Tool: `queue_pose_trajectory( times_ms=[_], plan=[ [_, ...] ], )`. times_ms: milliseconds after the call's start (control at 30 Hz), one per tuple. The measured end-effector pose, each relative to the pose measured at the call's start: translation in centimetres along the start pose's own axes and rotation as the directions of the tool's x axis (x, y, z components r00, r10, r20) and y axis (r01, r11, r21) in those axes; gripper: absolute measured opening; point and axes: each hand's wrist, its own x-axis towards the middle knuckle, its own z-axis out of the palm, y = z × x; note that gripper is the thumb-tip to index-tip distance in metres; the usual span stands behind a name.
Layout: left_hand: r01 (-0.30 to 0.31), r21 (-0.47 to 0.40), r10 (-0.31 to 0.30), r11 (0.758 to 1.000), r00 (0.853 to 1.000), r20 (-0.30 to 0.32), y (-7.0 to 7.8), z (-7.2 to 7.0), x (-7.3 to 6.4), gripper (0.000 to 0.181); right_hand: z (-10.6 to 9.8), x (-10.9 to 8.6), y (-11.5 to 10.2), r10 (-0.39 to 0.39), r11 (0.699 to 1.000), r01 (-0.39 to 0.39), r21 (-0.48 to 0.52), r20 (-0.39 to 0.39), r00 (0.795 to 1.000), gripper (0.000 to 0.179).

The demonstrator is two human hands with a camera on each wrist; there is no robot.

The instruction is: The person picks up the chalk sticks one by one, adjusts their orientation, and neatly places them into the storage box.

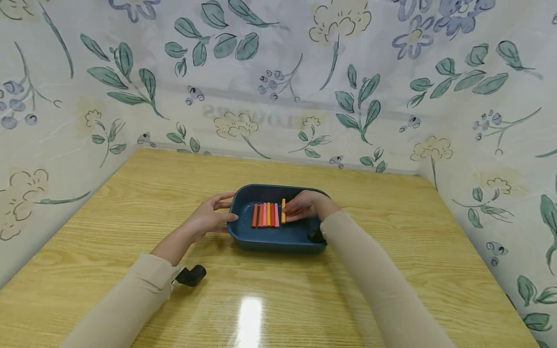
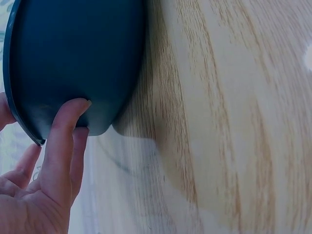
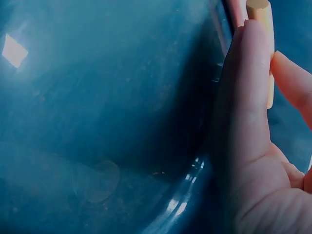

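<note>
A dark blue rectangular tub (image 1: pixel 274 245) with rounded corners stands on the table. My left hand (image 1: pixel 208 218) holds its left end, the thumb over the rim and the fingers against the outer wall (image 2: pixel 92 53). Inside the tub, my right hand (image 1: pixel 304 205) pinches a slim yellow-orange stick (image 1: pixel 283 216) between thumb and fingers. In the right wrist view, the round flat end of this stick (image 3: pixel 258 6) shows above the fingertips. Left of it, several red, pink and orange sticks (image 1: pixel 265 216) lie side by side in a row on the tub floor.
The wood-grain table (image 1: pixel 243 290) extends around the tub. Behind and at both sides hangs a white sheet with a leaf and flower print (image 1: pixel 278 130). A black wrist camera (image 1: pixel 191 275) sits at the left cuff, another (image 1: pixel 316 236) near the right cuff, over the tub.
</note>
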Motion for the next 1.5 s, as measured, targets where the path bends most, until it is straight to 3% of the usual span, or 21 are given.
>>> queue_pose_trajectory(
  times_ms=[400,633,967,1233,1500],
  plan=[
    [-0.006,0.007,0.006,1.0,1.0,0.003,0.3,0.2,0.2,0.069,-0.5,-0.5,-0.1,-0.048,0.999,0.048,0.004,0.011,0.999,0.029],
    [-0.005,0.008,0.004,1.0,1.0,0.006,0.4,0.3,0.3,0.069,-1.1,-1.8,-0.8,-0.165,0.986,0.163,0.033,0.078,0.983,0.035],
    [0.006,-0.017,-0.006,1.0,1.0,0.014,0.1,0.1,0.2,0.07,-1.9,-3.8,-1.9,-0.212,0.97,0.21,0.125,0.004,0.977,0.036],
    [-0.004,-0.012,0.004,1.0,1.0,0.014,0.1,-0.1,0.0,0.07,-3.6,-5.1,-2.0,-0.251,0.959,0.248,0.14,0.008,0.968,0.043],
    [0.008,-0.018,-0.008,1.0,1.0,0.015,0.2,0.1,0.0,0.07,-5.9,-6.6,-0.8,-0.295,0.949,0.291,0.124,0.015,0.956,0.044]
  ],
)
